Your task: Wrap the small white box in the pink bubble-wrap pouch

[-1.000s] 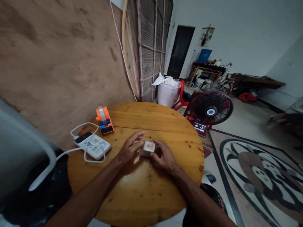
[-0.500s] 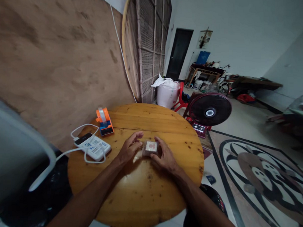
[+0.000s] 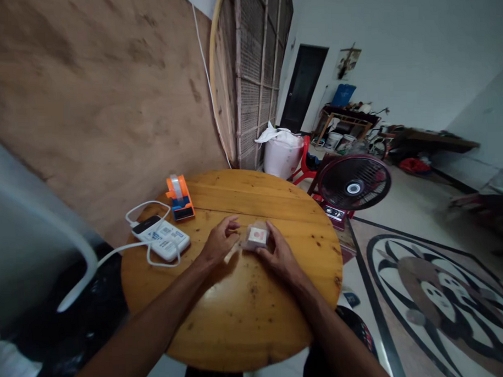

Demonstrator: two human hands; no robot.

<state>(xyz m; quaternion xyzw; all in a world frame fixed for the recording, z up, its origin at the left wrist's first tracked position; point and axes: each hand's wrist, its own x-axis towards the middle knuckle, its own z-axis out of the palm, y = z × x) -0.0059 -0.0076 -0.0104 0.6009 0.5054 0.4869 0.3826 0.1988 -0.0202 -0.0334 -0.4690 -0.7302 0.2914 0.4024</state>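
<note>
A small box (image 3: pixel 257 236) with a white top and a reddish mark, apparently wrapped in clear plastic, is near the middle of the round wooden table (image 3: pixel 247 309). My right hand (image 3: pixel 281 253) grips its right side, with the thumb at the near edge and the fingers at the far edge. To the left of the box, my left hand (image 3: pixel 218 242) holds nothing; its fingers are apart and loosely bent, with a gap to the box.
An orange and blue tape dispenser (image 3: pixel 180 196) stands at the table's far left. In front of it lies a white power bank-like device (image 3: pixel 168 242) with a looped white cable. A dark red fan (image 3: pixel 354 182) is beyond the table's right edge, near a white sack (image 3: pixel 282 154).
My right hand has closed further on the box, which is turned and shifted slightly. My left hand stays beside it. The whole view has shifted a little.
</note>
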